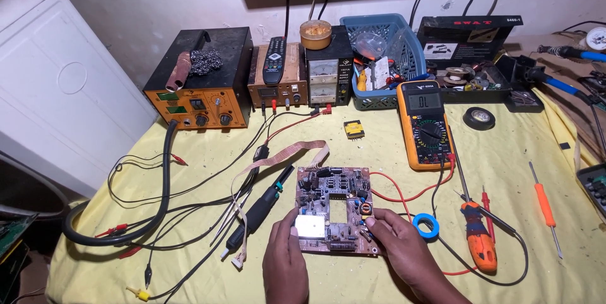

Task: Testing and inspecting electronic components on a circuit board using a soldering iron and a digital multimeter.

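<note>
Lower centre of the frame: left hand (285,260) and right hand (404,247) each clamp an edge of the circuit board (334,206) on the table (505,152), multimeter (426,124) upper right

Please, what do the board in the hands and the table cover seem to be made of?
The circuit board, held by the left hand and right hand, looks like a rigid brown laminate, matt, perhaps phenolic: stiff flat edges, a square cut-out, soldered parts on top. The table cover seems a soft yellow cloth, matt: it shows wrinkles and folds at the right edge.
</note>
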